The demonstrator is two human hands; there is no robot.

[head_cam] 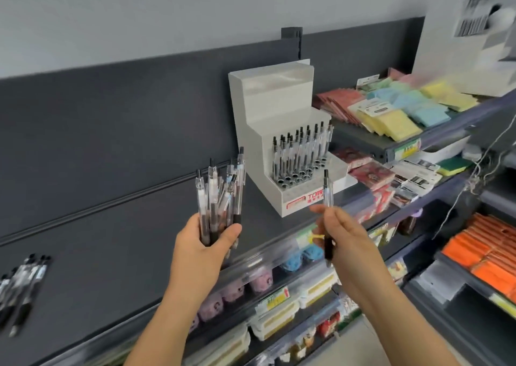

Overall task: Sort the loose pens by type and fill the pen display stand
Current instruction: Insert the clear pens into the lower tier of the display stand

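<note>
A white stepped pen display stand [275, 108] sits on the dark shelf [111, 254]. Its middle tier holds several clear pens with black caps [301, 153]; the upper tiers look bare. My left hand [208, 242] grips a bundle of several clear pens [220, 192], tips down, left of the stand. My right hand [339, 234] pinches a single clear pen with a black grip [328, 195], held upright just in front of the stand's lowest step. Several black pens [23, 282] lie loose on the shelf at the far left.
Packs of coloured sticky notes [405, 108] fill a raised shelf to the right of the stand. Lower shelves hold boxed goods, pastel items [259, 282] and orange packs [485, 256]. A cable [491, 153] hangs at the right.
</note>
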